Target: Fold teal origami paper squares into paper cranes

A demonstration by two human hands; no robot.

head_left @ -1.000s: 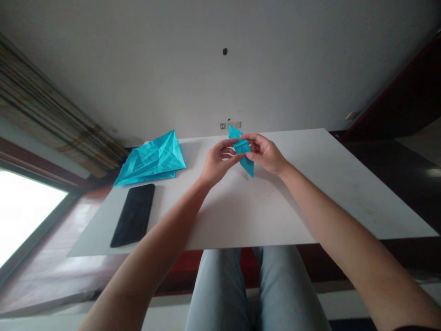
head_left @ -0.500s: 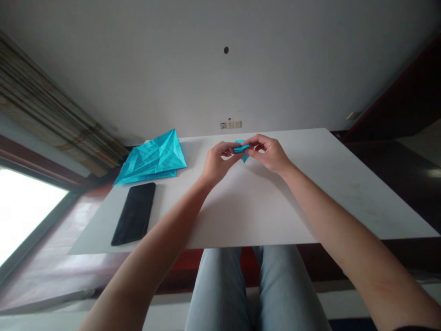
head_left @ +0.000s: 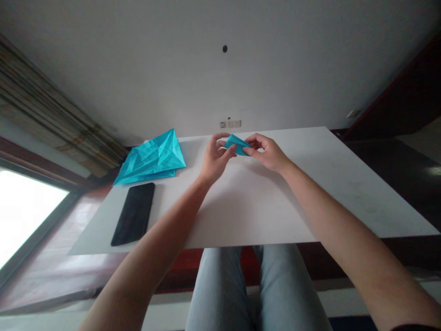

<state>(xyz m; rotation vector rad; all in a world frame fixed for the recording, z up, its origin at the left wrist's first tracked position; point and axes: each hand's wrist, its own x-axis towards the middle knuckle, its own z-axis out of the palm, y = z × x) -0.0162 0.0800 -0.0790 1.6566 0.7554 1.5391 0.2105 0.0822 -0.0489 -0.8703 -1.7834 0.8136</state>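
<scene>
Small folded blue paper piece (head_left: 237, 145) held above far middle of white table (head_left: 262, 207), pinched between both hands: left hand (head_left: 214, 161) fingers clamped on its left end, right hand (head_left: 267, 151) fingers on right end. Judged step: mid-fold, creasing; next move calls for firm, aligned pinch. Creased blue sheets (head_left: 151, 158) at far left corner, black phone (head_left: 133, 214) along left edge. Fold details too small; fingertips partly hidden behind paper
</scene>
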